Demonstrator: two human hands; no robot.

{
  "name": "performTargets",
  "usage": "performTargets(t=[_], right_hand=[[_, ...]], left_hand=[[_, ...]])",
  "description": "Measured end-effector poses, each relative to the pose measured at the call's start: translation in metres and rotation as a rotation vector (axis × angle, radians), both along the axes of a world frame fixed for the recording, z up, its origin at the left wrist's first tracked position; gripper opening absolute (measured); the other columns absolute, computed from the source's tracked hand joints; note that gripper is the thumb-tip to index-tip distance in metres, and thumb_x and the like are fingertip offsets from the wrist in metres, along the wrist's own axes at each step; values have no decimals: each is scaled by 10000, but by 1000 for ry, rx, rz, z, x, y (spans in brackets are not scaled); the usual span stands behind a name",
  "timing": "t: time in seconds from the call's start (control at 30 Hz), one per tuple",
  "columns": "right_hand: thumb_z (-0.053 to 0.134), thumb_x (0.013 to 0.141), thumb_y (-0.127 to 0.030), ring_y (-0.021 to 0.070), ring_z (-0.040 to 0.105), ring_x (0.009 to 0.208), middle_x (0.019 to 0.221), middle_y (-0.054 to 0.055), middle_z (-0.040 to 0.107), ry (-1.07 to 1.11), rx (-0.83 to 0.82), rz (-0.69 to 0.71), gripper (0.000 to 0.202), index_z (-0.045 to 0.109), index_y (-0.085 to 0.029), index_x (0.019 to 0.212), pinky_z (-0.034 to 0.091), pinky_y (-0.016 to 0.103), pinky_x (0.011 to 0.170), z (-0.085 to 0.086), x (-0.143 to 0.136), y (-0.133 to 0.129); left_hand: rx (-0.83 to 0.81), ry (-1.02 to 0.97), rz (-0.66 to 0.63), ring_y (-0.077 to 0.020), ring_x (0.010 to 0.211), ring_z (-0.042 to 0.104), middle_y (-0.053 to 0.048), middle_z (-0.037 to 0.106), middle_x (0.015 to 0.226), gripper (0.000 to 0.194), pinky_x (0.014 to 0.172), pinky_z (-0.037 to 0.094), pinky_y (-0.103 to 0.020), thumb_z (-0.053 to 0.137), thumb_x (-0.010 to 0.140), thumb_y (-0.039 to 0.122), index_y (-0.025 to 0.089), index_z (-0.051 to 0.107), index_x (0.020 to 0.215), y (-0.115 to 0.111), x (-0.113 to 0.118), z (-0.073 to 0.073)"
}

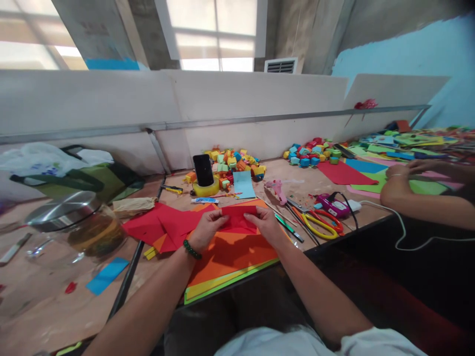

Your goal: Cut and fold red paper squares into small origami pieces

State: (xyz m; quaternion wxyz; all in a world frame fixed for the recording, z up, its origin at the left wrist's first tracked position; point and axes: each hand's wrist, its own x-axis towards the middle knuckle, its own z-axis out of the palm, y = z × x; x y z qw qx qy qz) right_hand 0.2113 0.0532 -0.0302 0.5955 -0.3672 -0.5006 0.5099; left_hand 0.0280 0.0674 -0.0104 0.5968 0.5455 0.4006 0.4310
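A small red paper piece (239, 213) is held up between my two hands, above a stack of orange, yellow and green sheets (226, 257). My left hand (209, 225) pinches its left end, with a dark green bead bracelet on the wrist. At the right end, the fingers of my right hand (266, 223) are closed on the same piece. Larger red sheets (159, 225) lie to the left of my left hand. A green cutter (288, 227) lies just right of my right hand.
Scissors with yellow handles (321, 226), a pink glue gun (276, 190) and a purple device (334, 205) lie to the right. A phone (203, 169) stands behind. A glass teapot (92, 227) is at left. Another person's arms (415, 193) rest at far right.
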Motion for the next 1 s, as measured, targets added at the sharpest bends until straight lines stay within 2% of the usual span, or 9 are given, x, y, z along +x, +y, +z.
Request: performTargets(t=[0.2, 0.3, 0.5, 0.67, 0.87, 1.0], right_hand=[[759, 632, -389, 156, 606, 625, 683, 5, 695, 0, 4, 22, 252, 748, -177, 768, 501, 297, 628, 1, 4, 0], [753, 643, -370, 154, 608, 644, 688, -1, 687, 2, -5, 26, 236, 741, -182, 787, 497, 292, 638, 1, 5, 0], [790, 545, -271, 129, 580, 594, 639, -19, 667, -14, -46, 9, 195, 724, -188, 709, 491, 272, 623, 2, 4, -1], [742, 575, -249, 125, 601, 634, 697, -22, 695, 35, -63, 23, 152, 744, -209, 722, 516, 275, 660, 3, 4, -3], [653, 598, -254, 126, 598, 610, 673, -9, 692, 18, -51, 42, 160, 760, -217, 711, 498, 245, 569, 5, 8, -4], [579, 593, -226, 153, 632, 695, 703, 10, 715, -19, -2, 52, 198, 761, -222, 670, 516, 273, 666, 7, 9, -6]], left_hand=[[28, 17, 6, -70, 488, 456, 44, 540, 530, 396, 497, 355, -204, 844, 551, 465, 139, 631, 625, 4, -4, -1], [27, 16, -9, -86, 511, 497, 27, 568, 551, 376, 513, 386, -212, 834, 566, 460, 143, 644, 630, 4, -4, -2], [10, 36, -52, -156, 624, 605, -22, 667, 626, 362, 611, 470, -266, 831, 560, 442, 141, 722, 730, 2, -1, -3], [-15, 50, -77, -164, 606, 631, -30, 693, 635, 347, 610, 484, -272, 846, 537, 403, 139, 740, 736, 2, -2, -1], [-63, -1, -102, -198, 650, 692, -66, 732, 746, 429, 621, 501, -270, 742, 574, 311, 148, 751, 970, 1, -6, 3], [-72, -39, -94, -174, 614, 662, -49, 697, 661, 509, 633, 506, -276, 641, 582, 247, 122, 723, 1069, 2, -7, 5]])
